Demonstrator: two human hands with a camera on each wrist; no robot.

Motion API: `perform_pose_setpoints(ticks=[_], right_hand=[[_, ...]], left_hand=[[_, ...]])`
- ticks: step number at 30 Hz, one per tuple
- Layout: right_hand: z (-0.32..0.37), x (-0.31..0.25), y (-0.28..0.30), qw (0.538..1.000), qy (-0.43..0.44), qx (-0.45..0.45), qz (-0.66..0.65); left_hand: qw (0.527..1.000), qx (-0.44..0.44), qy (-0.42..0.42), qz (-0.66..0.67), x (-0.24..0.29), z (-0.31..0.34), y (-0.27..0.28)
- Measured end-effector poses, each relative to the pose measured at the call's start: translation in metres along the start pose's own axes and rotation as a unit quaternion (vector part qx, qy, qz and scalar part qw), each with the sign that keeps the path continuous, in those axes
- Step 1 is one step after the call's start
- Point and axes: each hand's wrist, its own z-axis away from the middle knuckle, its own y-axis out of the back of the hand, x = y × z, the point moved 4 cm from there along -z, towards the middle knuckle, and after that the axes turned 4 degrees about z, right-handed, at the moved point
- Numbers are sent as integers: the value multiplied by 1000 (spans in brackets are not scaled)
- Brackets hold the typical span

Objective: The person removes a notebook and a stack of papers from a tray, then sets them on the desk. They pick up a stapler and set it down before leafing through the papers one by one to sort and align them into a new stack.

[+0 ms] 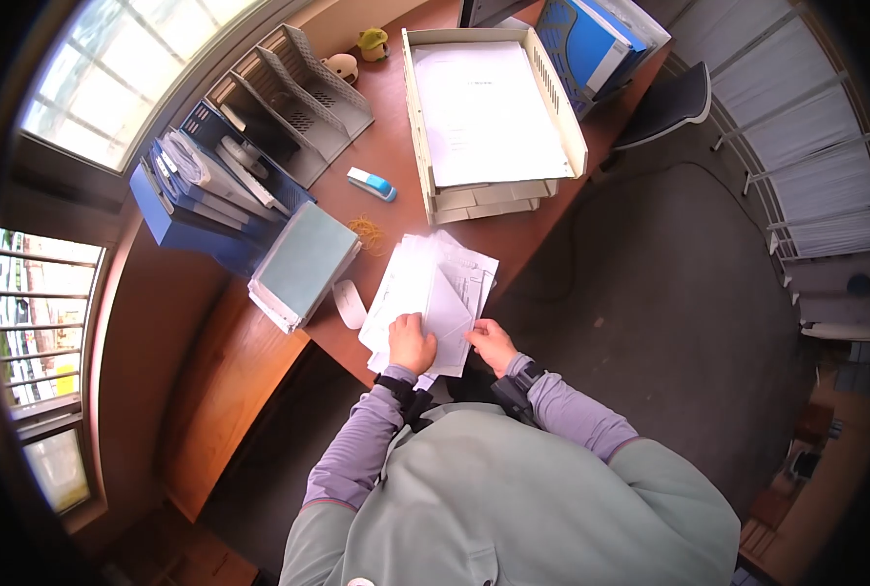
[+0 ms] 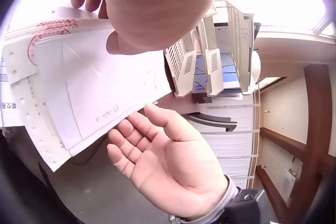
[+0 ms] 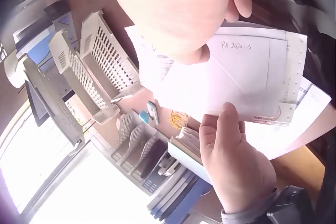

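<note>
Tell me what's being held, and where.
The right hand pinches the papers at their right edge; the left hand rests on them, its grip unclear.

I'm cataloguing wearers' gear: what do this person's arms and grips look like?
The left grip and right grip are bare, without gloves. Each wrist wears a black strap, and a dark, boxy unit shows there in the wrist views. Lavender sleeves cover the forearms, emerging from a green top.
</note>
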Motion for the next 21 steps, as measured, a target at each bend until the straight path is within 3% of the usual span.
perform_pose_setpoints(ticks=[5,9,11,14,16,18,20,21], right_hand=[[-21,34,-7,998,35,42,14],[-18,24,-9,999,31,42,-15],[-4,4,-8,997,-32,7,-71],[-3,4,-1,992,-57,-14,-114],[2,2,5,990,-57,-18,-129],[7,0,8,980,-72,-42,-179],[12,-2,10,981,-74,-24,-177],[16,-8,11,987,-49,-10,-156]], left_hand=[[997,-23,66,-32,13,-6,3],[991,-31,131,-10,11,-16,-3],[988,-42,152,-7,15,-18,-3],[989,-40,139,31,26,-17,-6],[997,-41,65,29,42,-14,-7],[997,-34,44,53,52,-10,-8],[996,18,-62,53,65,-7,-2],[994,22,-67,88,69,-10,2]])
